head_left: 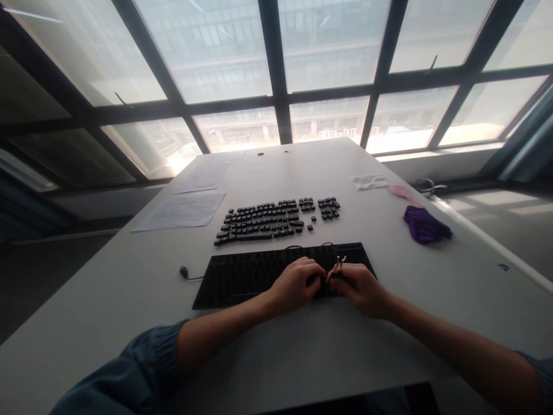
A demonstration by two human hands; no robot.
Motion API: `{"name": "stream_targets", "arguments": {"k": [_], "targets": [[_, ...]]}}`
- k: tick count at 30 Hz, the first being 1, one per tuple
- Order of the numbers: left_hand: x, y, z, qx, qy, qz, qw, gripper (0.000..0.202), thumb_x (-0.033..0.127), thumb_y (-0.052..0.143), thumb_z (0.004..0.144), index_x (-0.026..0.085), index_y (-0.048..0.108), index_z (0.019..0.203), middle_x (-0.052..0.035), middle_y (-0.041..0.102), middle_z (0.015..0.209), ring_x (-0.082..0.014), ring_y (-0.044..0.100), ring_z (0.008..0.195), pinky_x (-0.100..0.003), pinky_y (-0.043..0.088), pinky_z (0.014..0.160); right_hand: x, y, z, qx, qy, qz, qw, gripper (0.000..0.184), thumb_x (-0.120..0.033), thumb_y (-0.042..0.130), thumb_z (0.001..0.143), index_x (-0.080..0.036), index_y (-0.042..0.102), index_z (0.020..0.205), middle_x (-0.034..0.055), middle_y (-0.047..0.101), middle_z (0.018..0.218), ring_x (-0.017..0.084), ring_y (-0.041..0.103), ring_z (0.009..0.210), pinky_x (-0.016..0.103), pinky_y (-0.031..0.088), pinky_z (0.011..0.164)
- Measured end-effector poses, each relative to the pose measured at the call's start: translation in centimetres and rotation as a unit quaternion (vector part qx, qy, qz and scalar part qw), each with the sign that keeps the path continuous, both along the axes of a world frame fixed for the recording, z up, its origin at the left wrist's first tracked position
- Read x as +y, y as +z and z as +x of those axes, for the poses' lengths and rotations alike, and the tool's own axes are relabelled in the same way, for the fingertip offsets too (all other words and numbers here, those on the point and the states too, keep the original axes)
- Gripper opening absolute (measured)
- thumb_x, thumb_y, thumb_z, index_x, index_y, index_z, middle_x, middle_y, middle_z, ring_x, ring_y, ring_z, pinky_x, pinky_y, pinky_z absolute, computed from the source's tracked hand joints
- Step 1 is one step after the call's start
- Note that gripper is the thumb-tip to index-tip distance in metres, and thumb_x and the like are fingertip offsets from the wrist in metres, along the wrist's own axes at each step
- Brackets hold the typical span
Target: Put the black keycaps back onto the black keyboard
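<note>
A black keyboard base point(246, 276) stripped of its keycaps lies on the white table below my hands. My right hand point(363, 286) is closed on a small keycap puller point(340, 261), whose two thin prongs with shiny ends point up and away from me. Over the right part of the base, my left hand point(300, 280) has its fingers curled and pinched together, almost meeting the right fingertips. Whatever sits between the left fingers is hidden. Behind the base, loose black keycaps point(263, 222) are laid out in keyboard order, with a few single ones to the right.
Paper sheets point(181, 211) lie at the left. To the right are a white cloth strip point(370, 182), a pink item point(404, 193) and a purple cloth point(425, 225). A USB plug point(184, 271) on its cable rests left of the base. A dark flat object point(358, 402) shows at the near edge.
</note>
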State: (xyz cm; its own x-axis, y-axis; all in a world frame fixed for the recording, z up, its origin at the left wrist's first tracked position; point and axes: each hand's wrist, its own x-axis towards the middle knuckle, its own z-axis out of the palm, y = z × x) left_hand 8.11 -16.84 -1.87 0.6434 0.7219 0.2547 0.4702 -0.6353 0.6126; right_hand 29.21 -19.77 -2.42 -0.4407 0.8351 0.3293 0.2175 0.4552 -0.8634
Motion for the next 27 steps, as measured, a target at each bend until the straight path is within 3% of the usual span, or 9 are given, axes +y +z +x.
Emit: {"name": "stream_targets", "arguments": {"k": [5,10,16,22,27], "targets": [[0.1,-0.1,0.0,-0.003,0.005,-0.006,1.0,0.017,0.009,0.058,0.084,0.018,0.071,0.09,-0.0033,0.069,0.086,-0.0176,0.059,0.085,-0.028,0.045,0.078,-0.2,-0.1,0.3,0.039,-0.008,-0.004,0.999,0.018,-0.027,0.054,0.099,-0.016,0.065,0.092,0.0023,0.064,0.073,0.013,0.058,0.063,0.026,0.047,0.06],[0.1,-0.1,0.0,-0.006,0.007,-0.008,1.0,0.019,0.009,0.059,0.083,0.018,0.072,0.092,-0.0034,0.069,0.086,-0.0177,0.06,0.085,-0.028,0.045,0.078,-0.1,0.0,0.3,0.02,-0.094,0.053,0.994,0.015,-0.026,0.055,0.097,-0.016,0.066,0.092,0.0022,0.063,0.073,0.014,0.058,0.065,0.026,0.046,0.06],[0.1,-0.2,0.1,-0.01,0.011,-0.006,1.0,0.018,0.009,0.058,0.083,0.018,0.072,0.091,-0.0033,0.069,0.086,-0.0175,0.06,0.085,-0.028,0.046,0.079,0.2,0.3,0.0,-0.018,-0.055,-0.007,0.998,0.021,-0.028,0.053,0.099,-0.016,0.063,0.085,0.0019,0.062,0.072,0.014,0.056,0.064,0.027,0.045,0.061],[-0.2,0.6,0.1,0.011,-0.021,0.007,1.0,0.015,0.013,0.058,0.085,0.019,0.07,0.093,-0.003,0.068,0.087,-0.0176,0.059,0.084,-0.029,0.045,0.08,0.1,-0.1,0.1,-0.053,0.021,0.076,0.995,0.018,-0.022,0.05,0.099,-0.017,0.062,0.087,0.005,0.062,0.081,0.017,0.056,0.074,0.03,0.045,0.069],[-0.1,1.0,0.1,0.069,-0.087,0.03,0.993,0.028,0.038,0.079,0.076,0.022,0.071,0.097,-0.0027,0.067,0.094,-0.0201,0.059,0.09,-0.031,0.043,0.083,0.2,-0.8,0.3,-0.002,0.029,0.091,0.995,0.016,-0.019,0.051,0.098,-0.018,0.062,0.087,0.0042,0.062,0.081,0.016,0.057,0.073,0.029,0.046,0.068]]}}
